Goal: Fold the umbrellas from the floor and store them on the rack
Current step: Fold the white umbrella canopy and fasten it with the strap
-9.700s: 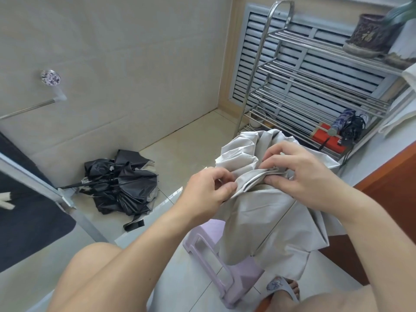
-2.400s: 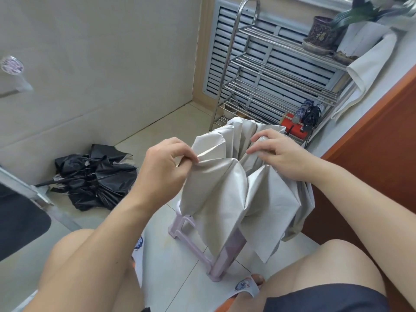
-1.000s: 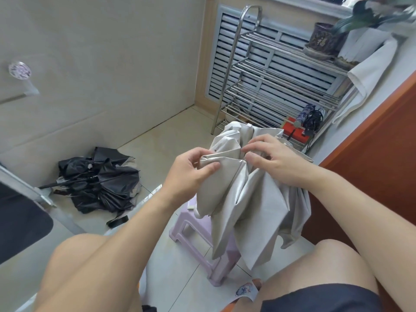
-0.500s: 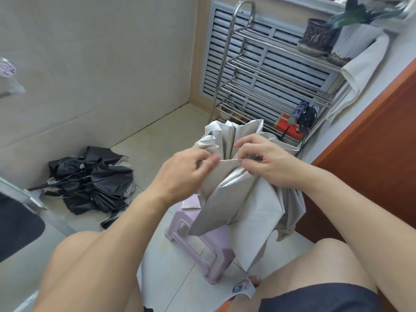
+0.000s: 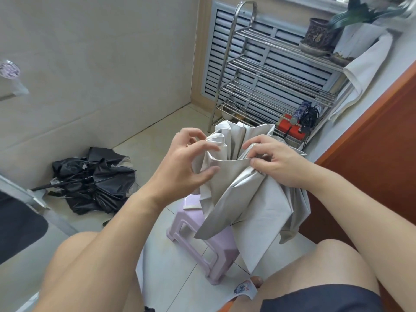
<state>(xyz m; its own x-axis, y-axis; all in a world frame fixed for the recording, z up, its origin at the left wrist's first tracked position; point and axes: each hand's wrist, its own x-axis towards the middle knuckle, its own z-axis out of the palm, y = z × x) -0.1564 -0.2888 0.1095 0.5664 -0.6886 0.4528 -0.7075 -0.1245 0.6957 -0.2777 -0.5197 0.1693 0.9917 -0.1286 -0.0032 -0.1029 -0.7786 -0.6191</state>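
A grey umbrella [image 5: 249, 206] hangs between my knees, its canopy gathered in pleats and its ends drooping over a stool. My left hand [image 5: 184, 163] pinches one fold of the canopy at its upper left edge, between thumb and forefinger. My right hand [image 5: 279, 161] pinches the bunched pleats at the upper right. A black umbrella [image 5: 94, 181] lies crumpled and half open on the floor by the left wall. The steel rack [image 5: 267, 86] stands in the far corner, with a folded blue umbrella [image 5: 300, 111] on a lower shelf.
A lilac plastic stool [image 5: 202, 242] stands under the grey canopy. A red box [image 5: 290, 128] and black cords lie on the rack, and a dark plant pot [image 5: 316, 34] stands on top. An orange-brown cabinet [image 5: 371, 158] lines the right side. Bare tiled floor lies between.
My left hand has drawn apart from my right hand, spreading a new fold of the grey canopy. The right hand keeps its pinch on the gathered pleats.
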